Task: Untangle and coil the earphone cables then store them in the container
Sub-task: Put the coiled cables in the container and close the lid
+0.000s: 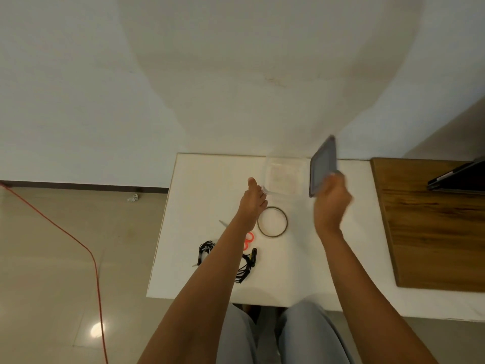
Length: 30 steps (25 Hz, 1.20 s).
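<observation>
A clear square container (284, 177) stands open at the back of the white table (301, 271). My left hand (253, 202) touches its near left corner, thumb raised; whether the fingers curl round the rim is hidden. My right hand (332, 199) grips the container's grey lid (322, 165), lifted and tilted up just right of the container. Black earphone cables (245, 266) lie bundled near the table's left front, partly hidden under my left forearm, with another black bundle (205, 249) to the left.
A thin dark ring (272, 221) lies in front of the container. Red-handled scissors (248, 240) peek out beside my forearm. A wooden board (430, 224) with a dark device (458, 177) covers the table's right. A red cord (86, 250) runs across the floor at left.
</observation>
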Tool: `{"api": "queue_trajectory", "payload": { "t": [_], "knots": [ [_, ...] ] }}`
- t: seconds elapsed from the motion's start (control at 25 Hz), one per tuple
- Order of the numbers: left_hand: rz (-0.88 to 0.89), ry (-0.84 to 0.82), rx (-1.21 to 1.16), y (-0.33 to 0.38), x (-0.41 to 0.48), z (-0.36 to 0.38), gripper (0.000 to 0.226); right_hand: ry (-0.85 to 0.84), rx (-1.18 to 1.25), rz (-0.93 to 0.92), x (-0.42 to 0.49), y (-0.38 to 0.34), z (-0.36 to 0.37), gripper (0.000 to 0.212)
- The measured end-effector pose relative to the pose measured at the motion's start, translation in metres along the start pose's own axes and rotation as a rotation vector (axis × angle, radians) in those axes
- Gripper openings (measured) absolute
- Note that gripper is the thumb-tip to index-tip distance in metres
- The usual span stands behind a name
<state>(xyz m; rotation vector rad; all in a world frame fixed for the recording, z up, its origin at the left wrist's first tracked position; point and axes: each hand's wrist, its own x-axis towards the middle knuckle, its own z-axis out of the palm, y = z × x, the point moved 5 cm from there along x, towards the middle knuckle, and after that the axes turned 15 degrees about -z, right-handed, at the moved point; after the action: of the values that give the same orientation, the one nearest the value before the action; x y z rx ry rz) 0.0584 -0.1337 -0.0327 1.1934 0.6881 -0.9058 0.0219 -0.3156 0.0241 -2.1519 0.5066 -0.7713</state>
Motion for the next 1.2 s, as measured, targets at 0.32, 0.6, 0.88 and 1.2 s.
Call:
{"api": "queue_trajectory", "payload": {
  "t": [0.32, 0.6, 0.88, 1.2],
  "knots": [
    [0.268, 0.668, 0.534, -0.012, -0.048, -0.089, 0.026, 0.243, 0.177, 0.789, -0.059, 0.109, -0.062, 0.025],
    [0.003, 0.783, 0.676, -0.059, -0.06, -0.161, 0.031, -0.584, -0.028, -0.044, -0.114, -0.008, 0.004, 0.011],
    [0.044, 0.708, 0.755, -0.082, -0.061, -0.16, 0.02, -0.966, -0.184, 0.137, -0.206, -0.018, 0.06, 0.056],
    [0.023, 0.717, 0.718, -0.086, -0.055, -0.158, 0.023, -0.671, 0.212, 0.18, -0.123, -0.032, 0.02, 0.03]
  ]
}}
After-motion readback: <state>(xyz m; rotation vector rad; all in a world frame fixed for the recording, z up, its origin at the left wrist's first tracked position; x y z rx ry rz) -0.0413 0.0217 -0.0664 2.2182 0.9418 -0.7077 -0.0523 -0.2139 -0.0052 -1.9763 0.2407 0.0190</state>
